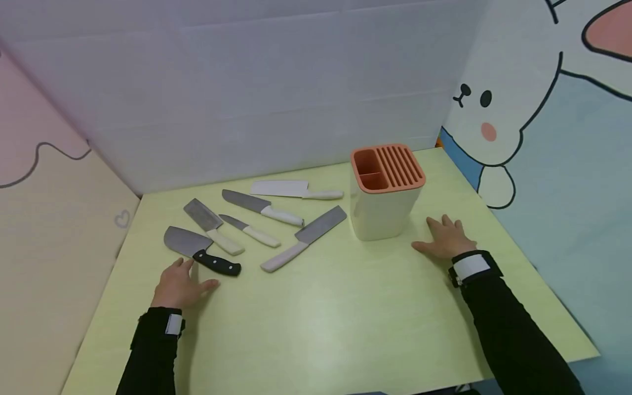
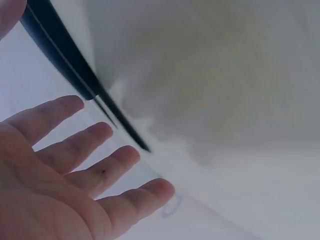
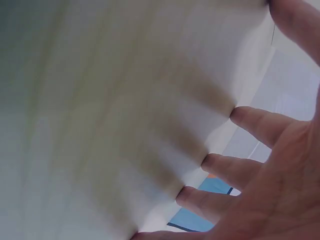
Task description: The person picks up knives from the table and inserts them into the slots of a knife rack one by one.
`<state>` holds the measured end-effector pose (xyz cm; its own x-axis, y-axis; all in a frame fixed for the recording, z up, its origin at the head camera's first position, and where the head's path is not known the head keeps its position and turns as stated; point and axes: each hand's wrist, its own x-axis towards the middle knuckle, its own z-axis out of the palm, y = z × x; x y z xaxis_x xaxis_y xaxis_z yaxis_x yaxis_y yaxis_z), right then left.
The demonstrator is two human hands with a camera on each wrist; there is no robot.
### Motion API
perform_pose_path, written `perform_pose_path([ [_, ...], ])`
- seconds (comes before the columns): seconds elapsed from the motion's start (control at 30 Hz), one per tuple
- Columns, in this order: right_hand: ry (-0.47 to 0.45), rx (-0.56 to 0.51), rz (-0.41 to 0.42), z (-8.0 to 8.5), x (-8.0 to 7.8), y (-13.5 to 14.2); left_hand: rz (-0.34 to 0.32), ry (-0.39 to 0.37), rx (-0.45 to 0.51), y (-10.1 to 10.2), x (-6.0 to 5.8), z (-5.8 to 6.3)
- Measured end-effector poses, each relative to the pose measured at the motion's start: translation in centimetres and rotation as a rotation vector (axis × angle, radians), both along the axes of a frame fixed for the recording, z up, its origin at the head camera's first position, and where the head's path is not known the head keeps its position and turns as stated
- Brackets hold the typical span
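My left hand (image 1: 178, 285) is at the left of the table, fingers spread, just in front of a black-handled cleaver (image 1: 217, 262). In the left wrist view that knife's dark handle (image 2: 62, 50) shows beyond the extended fingers (image 2: 120, 162); nothing is gripped. On the right, my right hand (image 1: 446, 239) has its fingertips on the tabletop, near a white knife block (image 1: 382, 216) with an orange slotted top. Behind the left hand lie a small cleaver (image 1: 203, 215), a paring knife (image 1: 254, 233), a chef's knife (image 1: 261, 207), a white-bladed cleaver (image 1: 281, 188) and a grey-bladed cleaver (image 1: 321, 226), all pale-handled.
The pale yellow-green table (image 1: 316, 329) meets a white cloth backdrop (image 1: 247, 99) at the rear. A wall with a cartoon print (image 1: 568, 164) borders the right edge, and a pink and cream panel (image 1: 49, 247) the left.
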<state>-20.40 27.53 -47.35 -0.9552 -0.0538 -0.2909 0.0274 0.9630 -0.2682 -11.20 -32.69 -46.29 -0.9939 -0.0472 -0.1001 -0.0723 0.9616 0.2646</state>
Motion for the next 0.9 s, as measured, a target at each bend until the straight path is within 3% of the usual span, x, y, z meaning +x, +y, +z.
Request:
perform_pose_path([
  [0.1,0.006,0.014,0.0,-0.1,0.1,-0.1,-0.03,0.064,0.01,0.2,-0.3,1.0],
  [0.2,0.004,0.029,0.014,0.0,0.2,-0.2,-0.124,0.105,0.021,0.4,-0.8,1.6],
  [0.43,-0.009,0.0,0.061,0.7,0.1,-0.9,-0.34,0.185,-0.065,0.6,-2.2,1.4],
  [0.73,0.017,0.003,0.074,0.3,0.1,-0.8,-0.388,0.193,-0.155,0.5,-2.8,-0.2],
  [0.9,0.021,0.004,0.076,0.3,-0.1,-0.8,-0.393,0.251,-0.182,0.6,-2.8,-0.4],
])
